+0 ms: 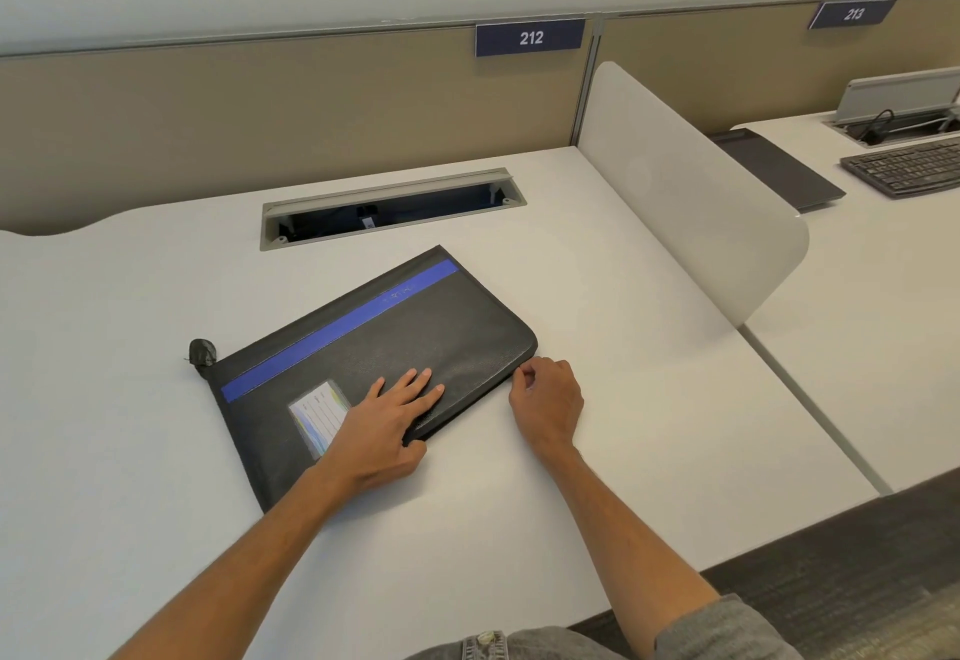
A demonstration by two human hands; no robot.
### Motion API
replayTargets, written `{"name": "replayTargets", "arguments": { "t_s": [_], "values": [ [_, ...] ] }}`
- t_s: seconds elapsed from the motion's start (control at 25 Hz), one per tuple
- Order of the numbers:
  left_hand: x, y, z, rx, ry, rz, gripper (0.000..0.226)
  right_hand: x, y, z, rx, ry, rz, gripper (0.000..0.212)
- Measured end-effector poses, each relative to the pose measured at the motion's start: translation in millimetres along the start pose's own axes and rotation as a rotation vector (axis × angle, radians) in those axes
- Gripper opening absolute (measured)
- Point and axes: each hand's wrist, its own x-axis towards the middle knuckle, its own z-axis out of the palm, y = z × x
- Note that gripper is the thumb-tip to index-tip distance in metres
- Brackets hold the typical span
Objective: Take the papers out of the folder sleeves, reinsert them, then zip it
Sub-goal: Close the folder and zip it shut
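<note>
Left hand [387, 418] rests flat on the black folder [415, 337], fingers [421, 383] straight and slightly apart. Right hand [548, 399] at the folder's 3 o'clock edge — fingers curled, pinching at the zip edge; the puller itself is not discernible. Folder lies closed, mid-surface [623, 425]. Cable tray [392, 207] at 12 o'clock.

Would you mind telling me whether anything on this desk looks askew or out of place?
Only slightly: the black zip folder lies at an angle to the desk edge, and the desk's cable hatch stands open. Nothing looks spilled or damaged.
</note>
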Motion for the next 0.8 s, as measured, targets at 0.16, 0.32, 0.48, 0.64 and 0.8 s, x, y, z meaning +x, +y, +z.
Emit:
{"name": "replayTargets", "arguments": {
  "t_s": [0.16, 0.32, 0.48, 0.64, 0.8],
  "values": [
    [-8.5, -5.7, -2.9, 0.010, 0.004, -0.012, 0.078, -1.2, -0.9, -0.4, -0.007, -0.005, -0.010, 0.011],
    [-15.6, -14.4, -0.2, -0.047, 0.000, -0.010, 0.075, -2.3, -2.3, -0.8, -0.006, -0.016, -0.029, 0.011],
    [-24.2, -26.4, -7.6, -0.037, -0.011, -0.005, 0.073, -3.8, -2.8, -1.2, -0.012, -0.021, -0.057, 0.009],
    [-26.3, -28.1, -11.8, -0.054, -0.018, -0.023, 0.075, -3.9, -4.2, -2.3, -0.013, -0.011, -0.069, 0.009],
    [-25.2, -20.3, -4.0, 0.195, 0.136, -0.021, 0.071, -2.6, -3.2, -1.0, -0.008, 0.004, -0.068, 0.009]
  ]
}}
